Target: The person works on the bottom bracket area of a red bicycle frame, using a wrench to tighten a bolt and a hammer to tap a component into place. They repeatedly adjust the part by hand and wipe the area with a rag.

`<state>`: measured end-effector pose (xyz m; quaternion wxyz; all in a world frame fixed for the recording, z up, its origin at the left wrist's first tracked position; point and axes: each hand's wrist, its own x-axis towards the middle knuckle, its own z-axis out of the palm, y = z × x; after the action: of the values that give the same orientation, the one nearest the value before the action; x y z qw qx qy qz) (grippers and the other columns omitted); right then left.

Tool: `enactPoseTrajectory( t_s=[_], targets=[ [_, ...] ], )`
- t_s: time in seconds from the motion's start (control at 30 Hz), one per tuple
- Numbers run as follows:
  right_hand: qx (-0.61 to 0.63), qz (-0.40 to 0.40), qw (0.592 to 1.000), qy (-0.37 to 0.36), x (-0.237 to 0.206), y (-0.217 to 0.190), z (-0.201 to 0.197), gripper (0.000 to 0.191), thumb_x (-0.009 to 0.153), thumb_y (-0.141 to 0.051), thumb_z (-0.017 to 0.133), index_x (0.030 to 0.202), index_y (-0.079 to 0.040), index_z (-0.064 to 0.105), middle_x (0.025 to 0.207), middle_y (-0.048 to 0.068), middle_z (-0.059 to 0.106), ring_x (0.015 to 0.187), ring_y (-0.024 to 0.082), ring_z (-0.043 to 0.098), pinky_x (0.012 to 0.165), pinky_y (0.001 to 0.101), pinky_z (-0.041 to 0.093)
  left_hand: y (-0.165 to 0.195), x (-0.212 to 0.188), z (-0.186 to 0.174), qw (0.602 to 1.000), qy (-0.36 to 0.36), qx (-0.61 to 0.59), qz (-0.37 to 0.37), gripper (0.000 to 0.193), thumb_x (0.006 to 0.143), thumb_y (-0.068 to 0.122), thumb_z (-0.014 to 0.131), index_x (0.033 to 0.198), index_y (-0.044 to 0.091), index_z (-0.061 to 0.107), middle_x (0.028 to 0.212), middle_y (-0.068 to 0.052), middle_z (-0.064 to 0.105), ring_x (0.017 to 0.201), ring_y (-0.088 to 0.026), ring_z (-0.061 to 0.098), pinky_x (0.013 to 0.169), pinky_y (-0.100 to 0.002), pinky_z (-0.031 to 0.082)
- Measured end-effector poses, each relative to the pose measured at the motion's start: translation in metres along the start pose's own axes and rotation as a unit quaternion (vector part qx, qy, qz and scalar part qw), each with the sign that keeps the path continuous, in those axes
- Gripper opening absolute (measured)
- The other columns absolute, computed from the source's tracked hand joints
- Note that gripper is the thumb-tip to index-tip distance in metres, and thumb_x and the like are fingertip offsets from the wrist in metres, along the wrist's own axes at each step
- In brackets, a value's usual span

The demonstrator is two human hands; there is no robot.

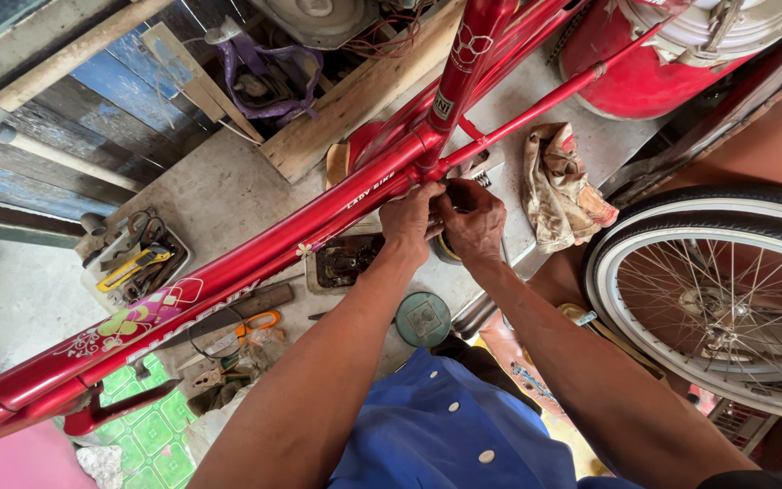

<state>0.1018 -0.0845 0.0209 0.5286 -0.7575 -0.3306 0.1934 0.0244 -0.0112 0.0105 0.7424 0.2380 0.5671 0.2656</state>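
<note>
Bicycle frame, red, lies diagonally across the view from lower left to upper centre, its tubes meeting at the bottom-bracket junction. Both hands work just below that junction. Spoked wheel with a white-striped tyre stands at right, well apart from the hands. Red drum sits at upper right, on the concrete floor.

Crumpled rag lies on the floor just beside the hands, to their right. Tool tray at left holds pliers and a yellow-handled tool. Greasy small tray rests under the frame, near the left wrist. Round green lid sits near the forearms. Orange-handled scissors lie among clutter below the frame.

Left hand: grip pressed together, fingers curled against the underside of the frame at the junction. Right hand: grip pinched on a small part at the same spot; the part itself is hidden by the fingers, so I cannot tell what it is.

Judgement: the step in hand looks like fitting or loosening a small fastener at the junction by fingers alone. Next move likely calls for steadying the frame with one hand while the other turns, or a tool from the tray.
</note>
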Motion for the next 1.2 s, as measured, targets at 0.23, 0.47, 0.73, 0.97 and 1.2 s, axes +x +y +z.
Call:
enactPoseTrajectory(
  t_s=[0.23, 0.47, 0.73, 0.97, 1.2],
  targets=[
    [0.011, 0.006, 1.000, -0.025, 0.002, 0.007, -0.003, 0.034, 0.088, -0.022, 0.072, 0.114, 0.000, 0.074, 0.097, 0.012, 0.081, 0.087, 0.017, 0.079, 0.082, 0.0291, 0.061, -0.003, -0.002, 0.007, 0.999, 0.036, -0.014, 0.027, 0.025, 0.069, 0.018, 0.087, 0.078, 0.003, 0.069, 0.075, -0.007, 0.070, 0.061, -0.017, 0.065, 0.056, -0.033, 0.053],
    [0.003, 0.011, 0.999, -0.033, 0.005, 0.001, -0.004, 0.041, 0.083, -0.022, 0.077, 0.115, 0.002, 0.070, 0.100, 0.014, 0.080, 0.091, 0.020, 0.078, 0.083, 0.0309, 0.060, -0.003, -0.005, 0.016, 0.995, 0.085, -0.023, 0.049, 0.026, 0.067, 0.017, 0.088, 0.075, 0.000, 0.071, 0.078, -0.007, 0.071, 0.064, -0.017, 0.064, 0.055, -0.034, 0.055],
    [0.010, 0.006, 0.999, -0.034, 0.001, -0.002, -0.005, 0.035, 0.086, -0.023, 0.074, 0.112, 0.001, 0.073, 0.098, 0.014, 0.080, 0.088, 0.021, 0.079, 0.081, 0.0325, 0.061, -0.002, -0.008, 0.014, 0.996, 0.084, -0.011, 0.043, 0.025, 0.067, 0.019, 0.091, 0.075, 0.003, 0.073, 0.082, -0.007, 0.073, 0.067, -0.017, 0.066, 0.057, -0.032, 0.054],
    [-0.018, -0.024, 0.998, -0.058, 0.004, -0.001, -0.011, 0.032, 0.091, -0.023, 0.072, 0.112, 0.000, 0.074, 0.097, 0.014, 0.080, 0.087, 0.021, 0.079, 0.082, 0.0328, 0.060, 0.001, -0.013, 0.013, 0.999, 0.031, -0.024, 0.038, 0.024, 0.070, 0.021, 0.089, 0.076, 0.007, 0.071, 0.076, -0.003, 0.070, 0.063, -0.013, 0.064, 0.054, -0.029, 0.052],
    [-0.031, -0.033, 0.998, -0.045, 0.008, -0.004, -0.007, 0.041, 0.079, -0.029, 0.084, 0.106, 0.000, 0.073, 0.096, 0.014, 0.079, 0.087, 0.022, 0.078, 0.080, 0.0333, 0.060, 0.006, -0.007, 0.007, 0.993, 0.015, -0.112, -0.020, 0.023, 0.082, 0.026, 0.069, 0.072, 0.009, 0.058, 0.067, -0.004, 0.058, 0.049, -0.015, 0.048, 0.043, -0.030, 0.037]
  ],
)
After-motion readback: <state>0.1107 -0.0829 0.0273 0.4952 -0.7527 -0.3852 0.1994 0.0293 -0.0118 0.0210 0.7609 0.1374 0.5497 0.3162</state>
